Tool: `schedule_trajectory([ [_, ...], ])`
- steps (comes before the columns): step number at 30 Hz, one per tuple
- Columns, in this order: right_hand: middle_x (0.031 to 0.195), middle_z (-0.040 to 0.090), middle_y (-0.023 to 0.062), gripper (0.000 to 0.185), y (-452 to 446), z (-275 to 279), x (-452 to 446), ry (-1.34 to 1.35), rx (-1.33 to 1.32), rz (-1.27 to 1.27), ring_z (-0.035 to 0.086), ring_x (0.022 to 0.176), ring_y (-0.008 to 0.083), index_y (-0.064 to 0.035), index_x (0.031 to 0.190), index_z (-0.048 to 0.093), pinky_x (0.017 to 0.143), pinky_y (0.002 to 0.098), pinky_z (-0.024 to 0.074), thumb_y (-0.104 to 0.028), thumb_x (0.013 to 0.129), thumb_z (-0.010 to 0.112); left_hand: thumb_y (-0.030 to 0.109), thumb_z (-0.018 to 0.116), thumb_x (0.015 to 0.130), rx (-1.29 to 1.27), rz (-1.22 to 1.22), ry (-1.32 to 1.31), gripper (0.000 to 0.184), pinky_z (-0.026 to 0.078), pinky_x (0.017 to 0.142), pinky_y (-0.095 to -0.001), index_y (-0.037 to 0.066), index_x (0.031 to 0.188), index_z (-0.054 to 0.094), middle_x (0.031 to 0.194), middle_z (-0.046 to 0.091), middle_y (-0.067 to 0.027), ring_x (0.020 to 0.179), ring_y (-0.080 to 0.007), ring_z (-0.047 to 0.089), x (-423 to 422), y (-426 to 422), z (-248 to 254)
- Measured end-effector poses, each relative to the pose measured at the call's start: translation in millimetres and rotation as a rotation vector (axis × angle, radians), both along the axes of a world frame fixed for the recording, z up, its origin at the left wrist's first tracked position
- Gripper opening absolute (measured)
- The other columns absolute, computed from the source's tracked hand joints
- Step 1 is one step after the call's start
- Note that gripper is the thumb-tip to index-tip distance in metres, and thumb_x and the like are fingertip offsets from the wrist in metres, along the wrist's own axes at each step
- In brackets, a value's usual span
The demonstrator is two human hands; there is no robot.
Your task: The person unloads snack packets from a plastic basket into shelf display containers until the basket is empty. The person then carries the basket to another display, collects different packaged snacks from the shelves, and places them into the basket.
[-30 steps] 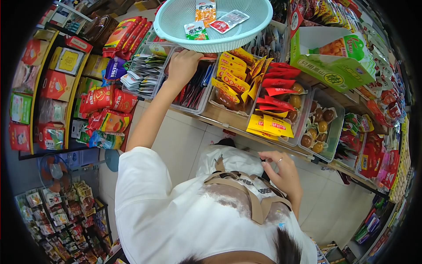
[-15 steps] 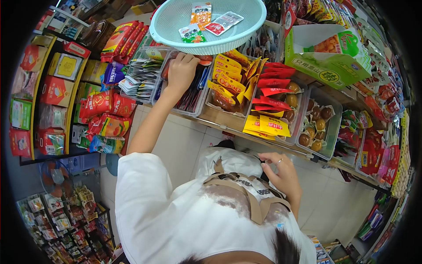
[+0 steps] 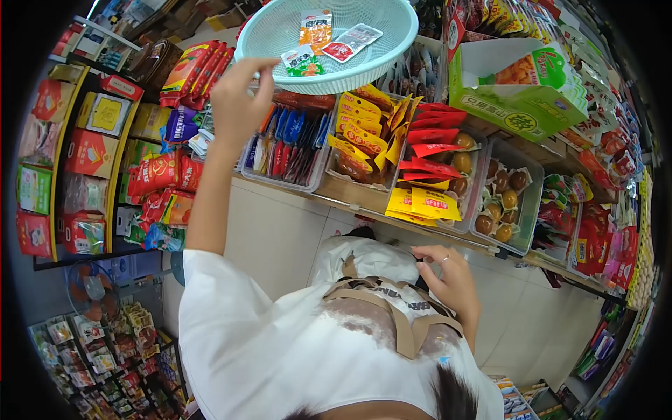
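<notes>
Packet handling, seemingly! Hovering just beside the basket (image 3: 350,80) with left hand (image 3: 239,101), thumb parted from fingers, nothing visible in grasp; calling for care around it. Inside: orange packet (image 3: 316,29), long axis pointing nearly straight ahead; silver-red packet (image 3: 352,43), slanting away rightward. Low down with right hand (image 3: 451,276), loosely bent, contents unclear.

The basket (image 3: 336,85) is plastic, the packets (image 3: 316,29) glossy.
</notes>
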State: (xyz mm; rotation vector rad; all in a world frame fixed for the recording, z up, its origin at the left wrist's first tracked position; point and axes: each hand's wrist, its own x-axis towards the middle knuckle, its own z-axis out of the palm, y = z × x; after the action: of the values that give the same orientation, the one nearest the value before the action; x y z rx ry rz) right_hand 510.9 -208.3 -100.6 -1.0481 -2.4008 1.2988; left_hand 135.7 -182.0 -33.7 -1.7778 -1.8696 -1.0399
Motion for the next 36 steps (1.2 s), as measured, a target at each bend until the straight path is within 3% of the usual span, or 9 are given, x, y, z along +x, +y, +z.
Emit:
schedule_trajectory([
  [5, 0.092, 0.061, 0.0073, 0.025, 1, 0, -4, 0.002, 0.001, 0.013, 0.054, 0.080, 0.0246, -0.0083, 0.101, 0.059, 0.075, 0.0338, 0.0403, -0.016, 0.078, 0.056, 0.014, 0.054, 0.078, -0.035, -0.045, -0.062, 0.015, 0.047, 0.064, -0.0309, 0.008, 0.086, 0.065, 0.080, 0.064, -0.0082, 0.072, -0.0215, 0.062, -48, 62, 1],
  [11, 0.088, 0.062, 0.0062, 0.023, 0, -1, -8, -0.019, 0.066, -0.003, 0.056, 0.077, 0.0213, -0.0077, 0.099, 0.060, 0.072, 0.0317, 0.0424, -0.010, 0.076, 0.059, 0.025, 0.053, 0.080, -0.534, -0.109, 0.064, 0.026, 0.046, 0.073, -0.0312, 0.005, 0.095, 0.062, 0.087, 0.064, -0.0112, 0.082, -0.0223, 0.061, -67, 149, -32],
  [13, 0.088, 0.062, 0.0067, 0.023, -3, -1, -9, -0.025, 0.059, -0.018, 0.056, 0.078, 0.0214, -0.0075, 0.099, 0.060, 0.072, 0.0318, 0.0424, -0.010, 0.077, 0.059, 0.030, 0.054, 0.078, -0.681, -0.148, 0.304, 0.034, 0.046, 0.076, -0.0341, 0.005, 0.100, 0.060, 0.094, 0.062, -0.0144, 0.086, -0.0281, 0.059, -63, 173, -44],
  [18, 0.090, 0.061, 0.0091, 0.024, -11, 0, -10, -0.037, -0.014, -0.110, 0.054, 0.079, 0.0259, -0.0077, 0.100, 0.059, 0.073, 0.0342, 0.0411, -0.016, 0.078, 0.056, 0.037, 0.063, 0.062, -1.100, -0.065, 0.327, 0.067, 0.044, 0.080, -0.0387, -0.001, 0.114, 0.044, 0.101, 0.058, -0.0209, 0.093, -0.0338, 0.057, -41, 205, -66],
  [25, 0.090, 0.063, 0.0082, 0.022, -20, -8, -14, -0.044, -0.034, -0.247, 0.057, 0.077, 0.0208, -0.0058, 0.098, 0.060, 0.071, 0.0314, 0.0435, -0.008, 0.076, 0.059, 0.019, 0.055, 0.068, -1.110, -0.086, 0.376, 0.048, 0.047, 0.074, -0.0397, 0.001, 0.111, 0.047, 0.093, 0.060, -0.0210, 0.086, -0.0339, 0.059, -24, 206, -66],
  [29, 0.090, 0.063, 0.0083, 0.022, -14, -3, -26, -0.033, -0.008, -0.189, 0.057, 0.077, 0.0210, -0.0056, 0.097, 0.060, 0.071, 0.0311, 0.0436, -0.008, 0.076, 0.059, 0.011, 0.051, 0.070, -0.868, -0.177, 0.310, 0.039, 0.048, 0.069, -0.0396, 0.002, 0.108, 0.054, 0.091, 0.060, -0.0231, 0.079, -0.0334, 0.061, -32, 198, -43],
  [31, 0.090, 0.063, 0.0081, 0.022, -10, -2, -34, -0.028, 0.027, -0.135, 0.057, 0.077, 0.0213, -0.0054, 0.098, 0.060, 0.071, 0.0310, 0.0436, -0.008, 0.076, 0.059, 0.009, 0.052, 0.073, -0.960, -0.039, 0.186, 0.037, 0.050, 0.067, -0.0342, 0.002, 0.109, 0.054, 0.089, 0.062, -0.0181, 0.075, -0.0258, 0.062, -38, 189, -23],
  [33, 0.090, 0.063, 0.0079, 0.022, -8, -2, -41, -0.025, 0.035, -0.097, 0.057, 0.078, 0.0214, -0.0052, 0.098, 0.060, 0.071, 0.0310, 0.0437, -0.008, 0.076, 0.059, 0.018, 0.056, 0.083, -0.685, -0.259, -0.345, 0.044, 0.052, 0.058, -0.0261, 0.006, 0.124, 0.044, 0.094, 0.060, -0.0121, 0.069, -0.0193, 0.061, -59, 175, -10],
  [36, 0.089, 0.063, 0.0079, 0.022, -3, 1, -57, -0.026, -0.022, -0.029, 0.057, 0.079, 0.0219, -0.0049, 0.098, 0.060, 0.071, 0.0312, 0.0438, -0.009, 0.076, 0.059, 0.017, 0.058, 0.083, -0.366, -0.355, -0.614, 0.034, 0.048, 0.053, -0.0214, 0.002, 0.112, 0.050, 0.083, 0.059, -0.0059, 0.069, -0.0106, 0.058, -27, 86, 49],
])
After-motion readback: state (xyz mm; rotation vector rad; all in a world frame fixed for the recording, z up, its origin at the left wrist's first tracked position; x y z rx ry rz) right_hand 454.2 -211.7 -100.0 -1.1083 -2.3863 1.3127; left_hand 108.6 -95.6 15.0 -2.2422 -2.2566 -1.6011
